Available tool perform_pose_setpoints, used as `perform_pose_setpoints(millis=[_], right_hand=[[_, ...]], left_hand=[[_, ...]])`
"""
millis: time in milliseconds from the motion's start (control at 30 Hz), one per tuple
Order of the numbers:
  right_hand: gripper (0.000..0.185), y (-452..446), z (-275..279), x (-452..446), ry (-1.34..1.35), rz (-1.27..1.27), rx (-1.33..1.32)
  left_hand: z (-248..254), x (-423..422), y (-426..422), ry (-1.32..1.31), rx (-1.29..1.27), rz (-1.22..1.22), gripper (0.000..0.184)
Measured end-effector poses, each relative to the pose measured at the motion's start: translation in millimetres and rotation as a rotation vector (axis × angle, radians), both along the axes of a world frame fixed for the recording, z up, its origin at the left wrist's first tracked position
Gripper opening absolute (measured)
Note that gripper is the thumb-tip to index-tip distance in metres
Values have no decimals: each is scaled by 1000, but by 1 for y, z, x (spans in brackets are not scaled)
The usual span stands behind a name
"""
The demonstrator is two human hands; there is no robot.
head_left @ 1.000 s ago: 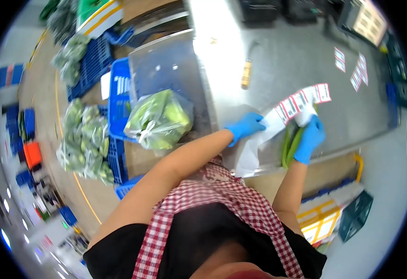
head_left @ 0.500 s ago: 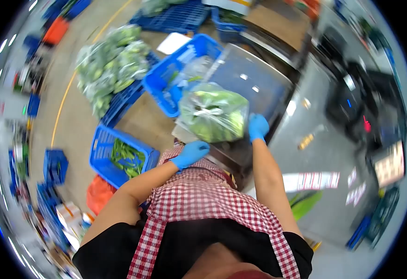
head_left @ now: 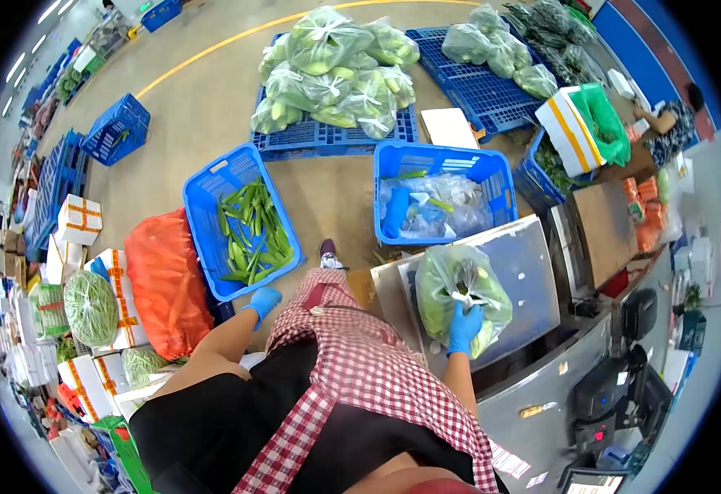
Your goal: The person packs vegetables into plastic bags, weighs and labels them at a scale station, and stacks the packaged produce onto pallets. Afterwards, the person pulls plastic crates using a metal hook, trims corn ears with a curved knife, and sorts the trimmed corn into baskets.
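Observation:
My right hand [head_left: 464, 328] is closed on the white tied neck of a clear plastic bag of green vegetables [head_left: 438, 300]. The bag is over the left part of a flat metal platform [head_left: 521, 263]; whether it rests there or hangs just above, I cannot tell. My left hand [head_left: 263, 305] holds nothing, its fingers loosely extended. It is just below the near corner of a blue crate [head_left: 204, 210] that contains loose green leaves and pieces [head_left: 253, 226]. Both hands wear blue gloves.
Another blue crate [head_left: 389, 222] with crumpled plastic stands behind the platform. Bagged green vegetables [head_left: 327, 82] are heaped on a blue pallet [head_left: 294, 144]. A red sack [head_left: 163, 280] lies left. At right are a counter [head_left: 513, 403], dark equipment [head_left: 599, 387] and another person [head_left: 673, 136].
My view has swung left. My right hand, earlier beside the bag, now grips its knot, and the bag has turned. My left hand has moved away from the bag toward the crate of leaves.

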State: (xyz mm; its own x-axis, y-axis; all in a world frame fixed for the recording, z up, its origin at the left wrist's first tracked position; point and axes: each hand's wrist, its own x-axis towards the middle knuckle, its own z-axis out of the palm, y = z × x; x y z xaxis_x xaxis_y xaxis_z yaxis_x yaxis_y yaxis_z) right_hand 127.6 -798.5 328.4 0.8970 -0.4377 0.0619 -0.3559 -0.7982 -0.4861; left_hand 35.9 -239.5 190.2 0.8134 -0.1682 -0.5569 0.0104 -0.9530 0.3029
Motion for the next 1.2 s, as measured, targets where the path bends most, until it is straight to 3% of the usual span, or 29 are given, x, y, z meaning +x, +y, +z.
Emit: perform_pose_setpoints(millis=[33, 67, 133, 167, 200, 267, 300, 333, 367, 400, 467, 533, 600, 667, 700, 733, 867, 900, 933, 967, 1000, 1033, 1100, 1200], right_hand=[[36, 0, -12, 6, -17, -61, 198], [35, -1, -21, 9, -38, -126, 396], [34, -7, -26, 14, 53, -130, 342], [34, 0, -7, 21, 169, -140, 213], [34, 7, 17, 25, 289, -149, 77], [40, -16, -1, 30, 369, -58, -83], [39, -10, 15, 41, 405, -28, -79], [38, -7, 29, 52, 445, 10, -78], [39, -7, 37, 65, 473, 25, -72], [39, -4, 41, 80, 511, 45, -61], [27, 26, 77, 121, 440, -11, 29], [22, 44, 97, 162, 412, -50, 283], [18, 32, 88, 199, 374, -97, 287], [17, 51, 98, 239, 307, -195, 402], [17, 84, 122, 266, 361, -246, 410], [16, 67, 101, 291, 382, -223, 446], [17, 144, 85, 415, 412, -212, 721], [16, 160, 72, 453, 441, -171, 730], [15, 173, 58, 495, 475, -127, 736], [14, 187, 40, 535, 477, -84, 750], [13, 197, 19, 576, 477, -41, 764], [13, 209, -1, 612, 512, -12, 729], [21, 264, -15, 682, 440, 173, 840], [29, 277, -86, 818, 557, 90, 782]], left_hand=[[-17, 3, 8, 13, 19, -133, 23], [-5, 15, 6, 103, -16, -28, 24], [51, 54, -5, 288, -86, 464, 26], [74, 81, -3, 305, -87, 540, 28], [61, 104, 15, 267, -104, 346, 28], [41, 147, 50, 182, -146, -16, 29], [93, 184, 50, 178, 16, -202, 30], [114, 204, 64, -8, -66, -164, 31], [75, 213, 90, -109, -81, -10, 28], [77, 218, 110, -40, -537, 564, 27], [128, 226, 132, -8, -859, 978, 22], [118, 205, 154, 10, -952, 1278, 22], [104, 152, 173, 64, -815, 1353, 16], [71, 83, 180, 67, -387, 1140, 17], [66, 44, 174, 266, -309, 1399, 17], [62, 14, 165, 468, -223, 1644, 17], [53, -31, 151, 650, -92, 889, 17], [25, -57, 147, 552, -28, 726, 16], [38, -45, 146, 445, 55, 568, 14], [34, -13, 142, 632, 92, 679, 12], [44, 20, 136, 246, 67, 679, 21], [97, 98, 147, 435, 54, 848, 23], [123, 181, 116, -109, -757, 2201, 25], [159, 270, 85, 137, -710, 1956, 26]])
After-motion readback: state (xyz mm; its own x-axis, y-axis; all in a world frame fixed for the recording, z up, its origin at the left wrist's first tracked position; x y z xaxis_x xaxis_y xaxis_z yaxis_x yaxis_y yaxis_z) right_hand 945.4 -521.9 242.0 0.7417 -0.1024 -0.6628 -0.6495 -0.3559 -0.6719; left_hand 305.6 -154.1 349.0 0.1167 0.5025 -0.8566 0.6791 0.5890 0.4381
